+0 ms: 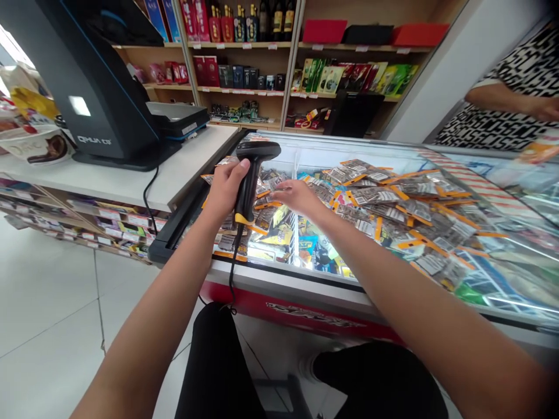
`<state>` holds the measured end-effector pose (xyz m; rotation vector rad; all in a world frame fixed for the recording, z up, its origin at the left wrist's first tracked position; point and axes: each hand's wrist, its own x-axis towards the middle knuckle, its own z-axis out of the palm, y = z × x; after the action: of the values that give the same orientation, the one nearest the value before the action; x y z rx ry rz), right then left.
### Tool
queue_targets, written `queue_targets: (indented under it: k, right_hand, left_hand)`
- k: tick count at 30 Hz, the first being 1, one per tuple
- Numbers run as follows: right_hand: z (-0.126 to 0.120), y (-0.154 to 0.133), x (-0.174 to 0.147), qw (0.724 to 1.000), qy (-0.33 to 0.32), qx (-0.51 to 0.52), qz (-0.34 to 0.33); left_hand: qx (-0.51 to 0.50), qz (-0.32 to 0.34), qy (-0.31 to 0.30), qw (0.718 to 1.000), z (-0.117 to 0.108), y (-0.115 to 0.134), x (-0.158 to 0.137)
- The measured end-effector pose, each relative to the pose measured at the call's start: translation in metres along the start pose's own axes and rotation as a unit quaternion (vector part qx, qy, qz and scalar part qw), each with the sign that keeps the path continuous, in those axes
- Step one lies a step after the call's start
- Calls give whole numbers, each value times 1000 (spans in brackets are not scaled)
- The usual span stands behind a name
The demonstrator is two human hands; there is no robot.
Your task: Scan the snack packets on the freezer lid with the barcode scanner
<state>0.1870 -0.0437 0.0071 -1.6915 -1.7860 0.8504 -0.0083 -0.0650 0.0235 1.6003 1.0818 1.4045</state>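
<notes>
My left hand [226, 185] is wrapped around the handle of a black barcode scanner [248, 192] with a yellow tip at its base. The scanner stands upright over the left end of a chest freezer, and its cord hangs down the front. Just to the right, my right hand [297, 195] hovers low over the packets, its fingers stretched toward the scanner with a gap between them; no item shows in its grasp. Many clear snack packets with orange edges [375, 195] lie heaped on the freezer's glass top [301, 152], some close to both hands.
A dark checkout terminal [109, 116] and a paper tub [37, 145] stand on the white counter [131, 185] at left. Shelves [244, 45] of bottles and boxes line the back. Across the freezer at right, another person's hand [544, 109] is near an orange-and-white packet [541, 148].
</notes>
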Motion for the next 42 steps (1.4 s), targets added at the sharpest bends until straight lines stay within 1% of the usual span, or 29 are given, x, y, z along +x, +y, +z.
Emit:
queue_targets:
  k: [3, 7, 9, 11, 13, 16, 23, 27, 31, 33, 34, 35, 36, 37, 38, 39, 40, 41, 42]
  right_hand:
    - [5, 1, 9, 998, 0, 62, 33]
    - [-10, 14, 6, 988, 21, 142, 53]
    - [-20, 22, 3, 973, 27, 221, 66]
    - [-28, 29, 2, 948, 27, 306, 78]
    - [-31, 33, 2, 931, 15, 356, 78]
    - [-31, 35, 4, 922, 1, 379, 80]
    - [-29, 33, 7, 892, 14, 446, 75]
    - [-29, 31, 6, 874, 31, 475, 95]
    - [-27, 29, 5, 872, 36, 478, 102]
    - [-27, 27, 5, 877, 36, 469, 96]
    - [-28, 26, 5, 885, 39, 455, 93]
    - [-29, 26, 5, 897, 46, 431, 89]
    - [-32, 26, 5, 914, 61, 392, 82]
    - [-35, 28, 6, 937, 85, 331, 72]
    - [-40, 30, 6, 959, 115, 251, 56]
    - [-45, 34, 7, 976, 149, 156, 36]
    - [-51, 38, 8, 982, 181, 58, 12]
    - [-57, 43, 9, 977, 209, -35, -8]
    - [-64, 48, 10, 966, 233, -113, -20]
  left_hand:
    - [-8, 5, -15, 1000, 0, -2, 0]
    - [9, 21, -54, 998, 0, -5, -1]
    - [23, 32, -68, 997, 0, -7, -1]
    - [29, 38, -75, 996, 0, -7, -1]
    - [37, 36, -88, 995, -1, -7, -1]
    - [64, 32, -120, 990, -1, -6, -2]
    - [130, -4, -207, 970, -2, -4, -4]
    - [167, -10, -218, 961, -1, -3, -4]
    - [149, -24, -221, 964, -1, -5, -5]
    - [137, -27, -212, 967, -2, -8, -4]
    - [133, -24, -201, 970, -2, -9, -4]
    - [127, -21, -186, 974, -2, -10, -3]
    - [118, -20, -168, 978, -3, -11, -3]
    - [103, -22, -149, 983, -3, -11, -2]
    - [83, -26, -126, 988, -3, -10, -2]
    - [61, -30, -101, 993, -3, -9, -1]
    - [38, -31, -76, 996, -3, -8, -1]
    - [17, -30, -50, 998, -3, -6, -1]
    - [-3, -25, -27, 999, -3, -5, -1]
